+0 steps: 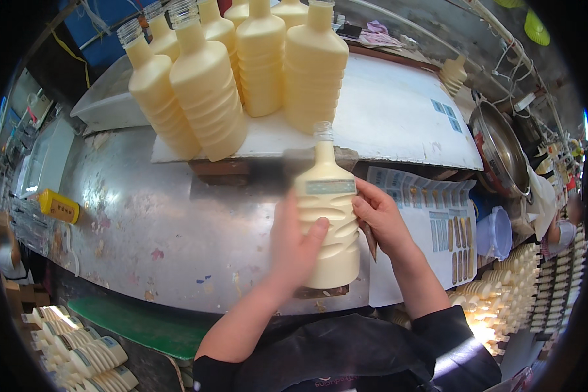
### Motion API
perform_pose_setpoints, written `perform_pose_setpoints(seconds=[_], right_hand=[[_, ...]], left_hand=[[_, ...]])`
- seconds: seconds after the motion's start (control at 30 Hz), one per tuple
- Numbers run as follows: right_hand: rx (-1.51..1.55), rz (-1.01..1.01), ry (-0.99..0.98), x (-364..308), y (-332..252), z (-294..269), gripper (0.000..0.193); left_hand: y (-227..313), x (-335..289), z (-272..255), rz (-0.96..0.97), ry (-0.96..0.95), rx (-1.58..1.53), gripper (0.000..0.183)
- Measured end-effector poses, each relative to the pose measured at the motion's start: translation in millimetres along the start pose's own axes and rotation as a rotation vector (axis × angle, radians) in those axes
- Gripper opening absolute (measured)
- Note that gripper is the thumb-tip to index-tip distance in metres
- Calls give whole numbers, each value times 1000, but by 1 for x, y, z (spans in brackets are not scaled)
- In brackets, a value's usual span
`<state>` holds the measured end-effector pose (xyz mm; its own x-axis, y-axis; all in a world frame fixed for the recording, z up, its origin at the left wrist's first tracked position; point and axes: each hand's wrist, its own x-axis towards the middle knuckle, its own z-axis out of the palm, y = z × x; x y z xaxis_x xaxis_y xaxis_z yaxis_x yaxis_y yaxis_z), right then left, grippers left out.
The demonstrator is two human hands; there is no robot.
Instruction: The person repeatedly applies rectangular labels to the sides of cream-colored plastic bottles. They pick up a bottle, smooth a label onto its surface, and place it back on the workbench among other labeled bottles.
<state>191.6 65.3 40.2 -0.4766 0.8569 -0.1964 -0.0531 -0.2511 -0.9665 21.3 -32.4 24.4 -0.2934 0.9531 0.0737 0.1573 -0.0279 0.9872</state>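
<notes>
A cream plastic bottle [336, 264] with a clear threaded neck and wavy ribs stands nearly upright before me, at the table's front edge. A grey-blue rectangular label [330, 187] lies across its shoulder. My left hand [294, 245] is wrapped round the bottle's left side, thumb on the ribbed front; its fingers are smeared by motion. At the label's right end, my right hand [380, 212] has its fingertips against the bottle. Out of that closed hand sticks a thin brown pointed piece [371, 243], its kind unclear. A dark blur hides the area left of the bottle's shoulder.
Several cream bottles [206, 98] stand on a raised white board [398, 111] behind. Label sheets [431, 222] lie at right, near a lilac bucket [495, 232] and a metal pan [500, 147]. A yellow container [59, 206] lies at left. Stacked bottles [88, 349] fill the lower left.
</notes>
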Motion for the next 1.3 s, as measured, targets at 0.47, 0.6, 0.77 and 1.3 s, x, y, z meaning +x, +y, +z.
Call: perform_pose_setpoints(seconds=[0.47,0.6,0.77,1.3], right_hand=[[-156,-9,7,-2,-5,-11,47],[-182,-70,36,4,-16,-11,37],[-163,-36,40,21,-9,-7,26],[-138,-100,73,28,0,-6,27]], left_hand=[[-6,0,11,-102,117,-319,81],[15,14,-2,-117,167,-310,63],[13,32,3,-212,184,-497,34],[14,30,11,-185,217,-445,41]])
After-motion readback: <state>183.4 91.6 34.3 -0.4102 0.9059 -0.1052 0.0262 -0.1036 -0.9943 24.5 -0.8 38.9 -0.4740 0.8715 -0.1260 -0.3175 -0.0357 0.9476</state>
